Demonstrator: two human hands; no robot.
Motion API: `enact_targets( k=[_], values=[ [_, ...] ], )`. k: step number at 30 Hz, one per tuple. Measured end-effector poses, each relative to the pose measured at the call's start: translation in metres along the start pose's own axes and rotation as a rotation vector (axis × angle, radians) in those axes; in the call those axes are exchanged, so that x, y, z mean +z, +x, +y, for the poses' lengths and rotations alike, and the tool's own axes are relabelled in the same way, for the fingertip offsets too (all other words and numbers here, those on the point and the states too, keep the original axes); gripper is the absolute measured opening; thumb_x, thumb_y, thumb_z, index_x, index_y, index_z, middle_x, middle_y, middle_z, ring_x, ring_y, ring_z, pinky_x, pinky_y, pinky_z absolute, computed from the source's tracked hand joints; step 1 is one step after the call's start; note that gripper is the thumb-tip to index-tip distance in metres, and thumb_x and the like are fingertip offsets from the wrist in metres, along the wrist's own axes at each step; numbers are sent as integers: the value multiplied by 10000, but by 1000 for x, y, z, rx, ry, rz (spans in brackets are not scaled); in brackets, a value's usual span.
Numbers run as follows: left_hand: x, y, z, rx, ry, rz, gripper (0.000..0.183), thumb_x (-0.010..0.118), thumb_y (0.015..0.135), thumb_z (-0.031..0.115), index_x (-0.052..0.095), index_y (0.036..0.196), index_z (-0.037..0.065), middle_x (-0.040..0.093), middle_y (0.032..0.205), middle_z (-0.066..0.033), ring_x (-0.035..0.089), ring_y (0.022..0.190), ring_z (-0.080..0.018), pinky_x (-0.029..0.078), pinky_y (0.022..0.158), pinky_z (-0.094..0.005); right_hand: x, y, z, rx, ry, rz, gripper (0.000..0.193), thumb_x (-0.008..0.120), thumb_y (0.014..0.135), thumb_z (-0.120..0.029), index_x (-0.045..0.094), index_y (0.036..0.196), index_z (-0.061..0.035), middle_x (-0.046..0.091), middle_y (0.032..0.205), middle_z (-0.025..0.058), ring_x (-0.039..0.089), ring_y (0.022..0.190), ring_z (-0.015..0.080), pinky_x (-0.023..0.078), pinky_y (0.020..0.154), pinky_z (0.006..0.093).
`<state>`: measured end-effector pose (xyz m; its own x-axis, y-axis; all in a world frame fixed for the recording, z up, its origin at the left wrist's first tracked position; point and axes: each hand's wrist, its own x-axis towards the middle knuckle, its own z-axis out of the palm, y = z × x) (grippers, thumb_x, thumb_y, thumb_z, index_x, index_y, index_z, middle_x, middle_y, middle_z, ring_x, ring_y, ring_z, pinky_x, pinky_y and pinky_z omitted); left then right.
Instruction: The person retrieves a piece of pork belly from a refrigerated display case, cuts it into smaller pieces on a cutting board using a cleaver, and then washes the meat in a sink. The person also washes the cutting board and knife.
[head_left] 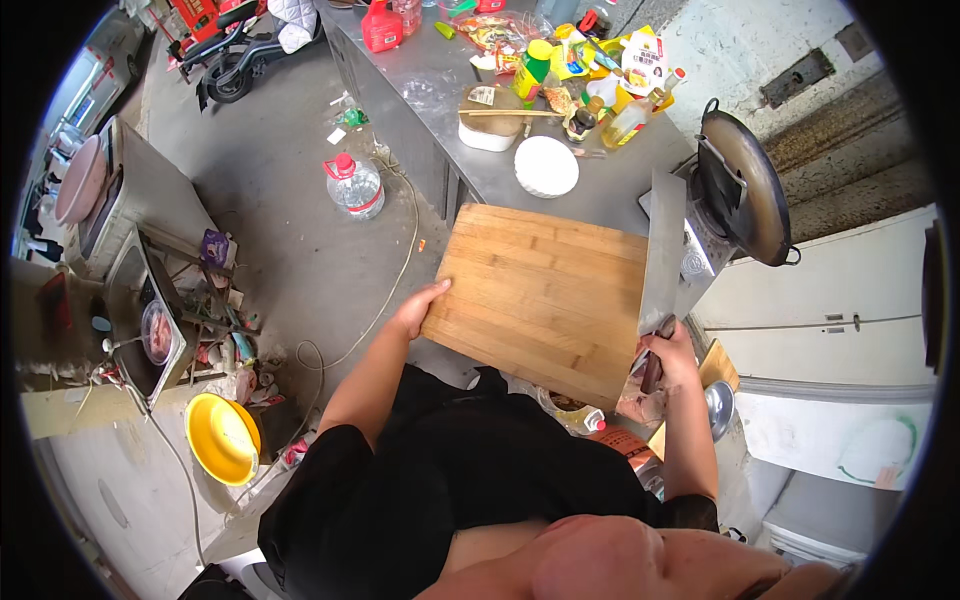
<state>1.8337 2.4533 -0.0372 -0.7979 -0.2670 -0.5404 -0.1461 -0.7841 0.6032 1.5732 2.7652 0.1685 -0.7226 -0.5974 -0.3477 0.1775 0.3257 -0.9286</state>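
Note:
A wooden cutting board (540,300) is held up in front of my body. My left hand (421,309) is closed on its left edge, with the thumb on top. At the board's lower right corner, my right hand (672,358) is wrapped round the dark handle of a cleaver (664,245). The cleaver's broad blade points away from me along the board's right edge. Whether my right hand also grips the board cannot be made out. Beyond the board, a white bowl (547,167) sits on the metal counter (425,95).
A wok (752,190) stands on a stove at the right. Bottles, packets and a lidded white container (488,134) crowd the counter. A water jug (355,188) and a cable lie on the floor. To the left are a yellow basin (222,440) and a sink (150,310).

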Motion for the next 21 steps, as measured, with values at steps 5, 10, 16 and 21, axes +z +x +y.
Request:
enact_targets(
  k=[5,10,16,21],
  values=[
    [-150,-110,30,336,-163,142,519,682,857,201,487,1315,56,602,1241,-119,602,1118,-260,507,946,-419,166,79,-16,-20,-108,-333,225,611,731,19,570,952,0,641,776,90,626,684,180,475,585,295],
    [-261,-238,39,594,-374,371,547,664,834,115,481,1347,70,586,1279,-115,577,1158,-289,494,965,-438,371,125,-27,18,-185,-507,227,633,756,-23,593,980,-20,637,828,47,593,695,130,459,590,278],
    [-307,-322,64,754,-414,689,645,714,786,126,452,1370,48,576,1287,-112,555,1166,-271,430,1021,-408,541,163,-13,140,-73,-586,175,708,796,-25,606,938,-35,639,799,26,590,640,102,460,515,275],
    [-339,-329,86,809,-496,835,689,720,777,103,415,1393,53,540,1315,-138,538,1181,-297,426,1028,-424,617,201,-36,245,28,-583,156,623,827,6,524,947,-11,692,987,156,643,673,165,506,560,291]
  ],
)
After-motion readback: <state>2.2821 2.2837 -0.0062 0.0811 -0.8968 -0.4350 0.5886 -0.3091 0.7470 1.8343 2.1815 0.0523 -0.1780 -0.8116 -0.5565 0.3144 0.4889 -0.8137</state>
